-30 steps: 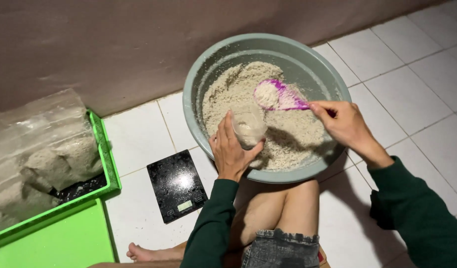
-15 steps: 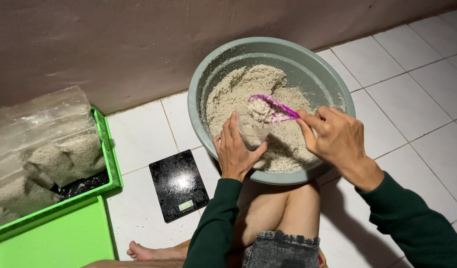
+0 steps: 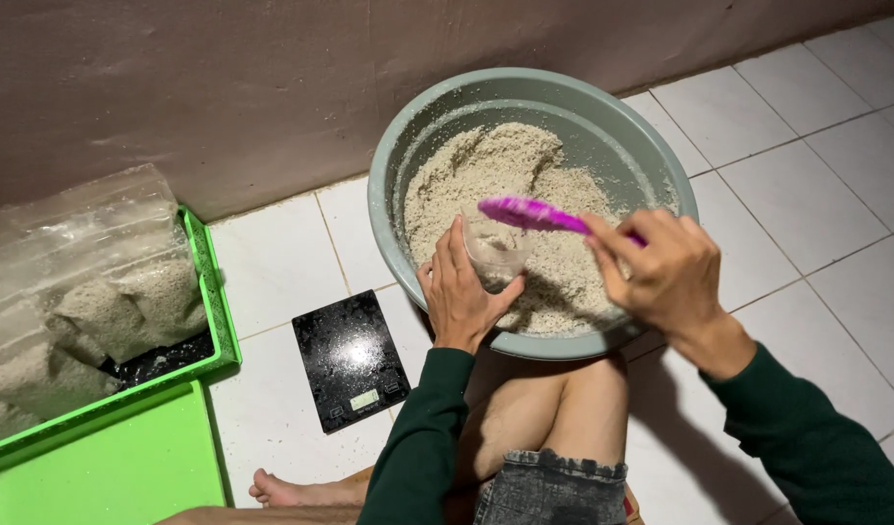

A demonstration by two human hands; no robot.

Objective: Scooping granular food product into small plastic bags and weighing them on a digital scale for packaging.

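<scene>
1. Left hand (image 3: 464,297) is closed round a small clear bag (image 3: 494,251), held w/ its mouth up just inside the near rim of the grey basin (image 3: 398,165). Grip looks light, fingers only; if it slackens, the bag could slump and tip grain back out.
2. Right hand (image 3: 666,272) is closed on the handle of a pink scoop (image 3: 530,214), bowl end over the bag mouth. Can't tell how full the scoop is. The bag mouth looks narrow, so a quick tilt could send grain past it.
3. The pale crumbly grain (image 3: 486,160) is heaped at the far-left of the basin. The bag sits over it, so most misses would prob. land back inside. Misses over the near rim would hit the bare knee (image 3: 573,399) or the tiled floor (image 3: 807,185).
4. The basin's near edge rests by the leg; a shifted knee could rock it.
5. Black scale (image 3: 351,358) lies on the floor just left of the basin; stray grain on it could throw off a reading.
6. Green crate (image 3: 214,282) w/ filled bags (image 3: 87,292) at far left, well apart, so little risk there.
</scene>
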